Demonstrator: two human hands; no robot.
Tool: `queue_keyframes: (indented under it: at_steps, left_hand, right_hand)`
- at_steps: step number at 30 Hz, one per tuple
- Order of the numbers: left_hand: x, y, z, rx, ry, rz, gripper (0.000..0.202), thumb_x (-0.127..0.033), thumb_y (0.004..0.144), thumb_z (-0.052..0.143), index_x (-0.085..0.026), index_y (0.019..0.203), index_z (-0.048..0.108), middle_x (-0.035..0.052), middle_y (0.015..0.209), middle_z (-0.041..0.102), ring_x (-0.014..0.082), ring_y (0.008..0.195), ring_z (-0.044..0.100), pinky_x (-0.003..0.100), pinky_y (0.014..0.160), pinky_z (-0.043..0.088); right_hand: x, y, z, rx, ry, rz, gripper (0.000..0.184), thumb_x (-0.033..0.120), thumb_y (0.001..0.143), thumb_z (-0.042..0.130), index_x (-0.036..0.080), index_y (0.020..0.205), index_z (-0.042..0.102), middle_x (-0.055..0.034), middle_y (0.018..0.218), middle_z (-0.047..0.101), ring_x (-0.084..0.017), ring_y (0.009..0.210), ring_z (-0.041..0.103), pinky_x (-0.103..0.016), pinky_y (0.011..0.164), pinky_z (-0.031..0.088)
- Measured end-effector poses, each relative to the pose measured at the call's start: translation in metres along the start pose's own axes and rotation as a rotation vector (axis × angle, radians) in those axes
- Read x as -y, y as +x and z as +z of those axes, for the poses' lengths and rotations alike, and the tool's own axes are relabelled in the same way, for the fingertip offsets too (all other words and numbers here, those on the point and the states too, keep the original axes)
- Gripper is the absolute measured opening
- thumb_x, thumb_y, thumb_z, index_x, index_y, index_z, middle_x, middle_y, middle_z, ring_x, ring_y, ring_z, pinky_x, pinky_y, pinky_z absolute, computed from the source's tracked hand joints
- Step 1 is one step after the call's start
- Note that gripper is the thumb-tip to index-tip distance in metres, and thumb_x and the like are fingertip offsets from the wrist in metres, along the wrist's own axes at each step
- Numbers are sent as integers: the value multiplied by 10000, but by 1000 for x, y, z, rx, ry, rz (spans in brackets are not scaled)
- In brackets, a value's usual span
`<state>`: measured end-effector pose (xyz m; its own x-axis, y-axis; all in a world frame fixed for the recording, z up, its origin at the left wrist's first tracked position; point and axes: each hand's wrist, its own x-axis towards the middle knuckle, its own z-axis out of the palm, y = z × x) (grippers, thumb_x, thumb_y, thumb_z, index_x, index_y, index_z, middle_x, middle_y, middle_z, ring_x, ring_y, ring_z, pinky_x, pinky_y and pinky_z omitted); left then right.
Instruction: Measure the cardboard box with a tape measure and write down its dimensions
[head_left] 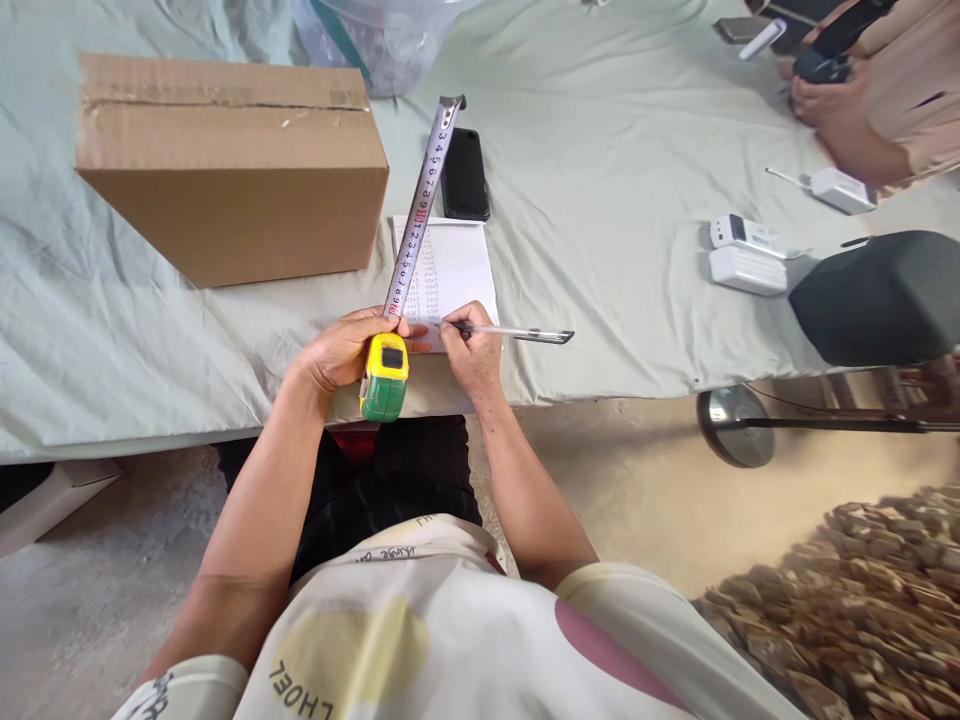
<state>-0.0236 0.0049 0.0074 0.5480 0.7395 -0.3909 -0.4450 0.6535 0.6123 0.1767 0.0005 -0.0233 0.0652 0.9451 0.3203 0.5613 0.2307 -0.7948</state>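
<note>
My left hand (346, 345) is closed on a yellow and green tape measure (385, 385), its thumb on the blade near the case. The metal blade (417, 220) is pulled out and slants up over a white notepad (461, 265). Columns of handwritten figures cover part of the page. In my right hand (474, 352) a clear pen (536, 334) is pinched, its tip end at the lower part of the sheet. Some left fingers rest at the pad's lower edge. Just beyond the pad lies a black phone (466, 175).
A closed cardboard box (247, 200) stands left of the pad on the cloth-covered table (600, 220). Behind is a clear plastic tub (382, 40). To the right lie white devices (746, 255) and a dark rounded object (885, 300). Another person's hands (821, 100) hold a black item.
</note>
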Motion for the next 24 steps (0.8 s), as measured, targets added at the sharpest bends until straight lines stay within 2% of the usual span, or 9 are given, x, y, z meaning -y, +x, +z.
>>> queue_keyframes:
  at_steps: [6, 18, 24]
  left_hand:
    - [0, 0, 0, 7, 0, 5, 94, -195, 806, 707, -108, 804, 672, 174, 1042, 758, 323, 1008, 732, 350, 791, 555]
    - [0, 1, 0, 0, -3, -2, 93, -189, 799, 713, -105, 808, 676, 175, 1037, 760, 327, 1019, 731, 345, 791, 563]
    - [0, 0, 1, -5, 4, 5, 82, -185, 803, 703, -109, 811, 675, 173, 1041, 760, 322, 1007, 731, 371, 820, 558]
  right_hand:
    - [1, 0, 0, -44, -3, 0, 73, 220, 797, 517, 246, 731, 497, 31, 666, 568, -142, 615, 521, -280, 601, 434]
    - [1, 0, 0, -23, 20, 0, 71, 224, 788, 526, 242, 728, 492, 32, 662, 556, -142, 604, 500, -282, 587, 416]
    - [1, -1, 0, -67, 1, 4, 73, 215, 777, 511, 244, 716, 485, 38, 637, 536, -137, 586, 488, -279, 576, 411]
